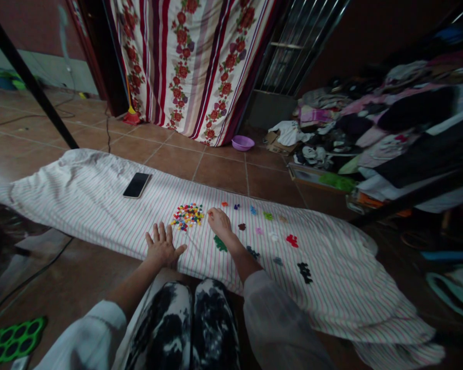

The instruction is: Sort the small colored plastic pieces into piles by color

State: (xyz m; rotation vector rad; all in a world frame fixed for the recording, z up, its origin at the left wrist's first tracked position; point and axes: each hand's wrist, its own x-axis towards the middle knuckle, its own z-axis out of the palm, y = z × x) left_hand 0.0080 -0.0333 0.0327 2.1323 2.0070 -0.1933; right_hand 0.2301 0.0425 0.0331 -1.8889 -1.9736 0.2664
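My left hand (162, 247) lies flat with fingers spread on the striped cloth (111, 216), just in front of a mixed pile of small colourful pieces (187, 216). To the right of that pile, my right hand (219, 222) is closed in a pinch; whatever its fingertips hold is too small to make out. Small single-colour groups dot the cloth around and beyond it: dark green pieces (220, 244), brown pieces (242, 226), lime green pieces (268, 216), red pieces (292, 240) and black pieces (304, 272), among several others.
A phone (137, 185) lies on the cloth at the left. Beyond are a floral curtain (200, 67) and a purple basin (243, 143) on the tiled floor. Heaped clothes (355, 113) fill the right side. A green tray with round holes (15, 339) sits low at left.
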